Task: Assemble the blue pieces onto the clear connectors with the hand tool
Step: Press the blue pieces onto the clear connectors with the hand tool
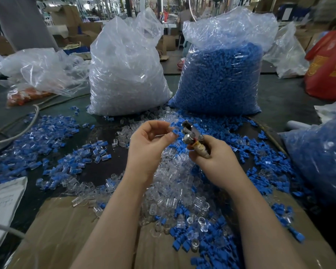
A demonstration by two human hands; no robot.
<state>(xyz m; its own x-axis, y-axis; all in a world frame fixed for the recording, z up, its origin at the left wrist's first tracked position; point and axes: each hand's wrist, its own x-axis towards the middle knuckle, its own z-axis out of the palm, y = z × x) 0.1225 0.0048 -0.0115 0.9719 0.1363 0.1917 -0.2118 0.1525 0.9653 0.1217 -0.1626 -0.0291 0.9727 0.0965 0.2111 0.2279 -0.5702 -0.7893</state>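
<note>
A person's left hand [149, 140] pinches a blue piece [175, 131] between thumb and fingertips, holding it up just beside the metal head of a hand tool [192, 133]. The right hand [215, 156] grips the tool by its taped handle, fingers curled round it, the head pointing up and to the left toward the piece. Whether the piece touches the tool cannot be told.

Both hands hover above a heap of clear connectors [175, 183] that spills across a dark table [279, 94] and onto a sheet of cardboard [66, 226] at the near edge. Loose blue pieces [260, 164] lie scattered to the right of the heap and in front of it. To the left lies a spread of connectors with blue pieces on them [47, 131].

At the back of the table stand two tall plastic bags side by side: a bag of clear connectors [124, 70] on the left, a bag of blue pieces [221, 74] on the right. A third bag with blue contents [322, 156] sits at the right edge. A pale cable [23, 131] curves across the left side, and a paper with handwriting [2, 202] lies at the near left. A red bag [328, 65] stands at the far right.
</note>
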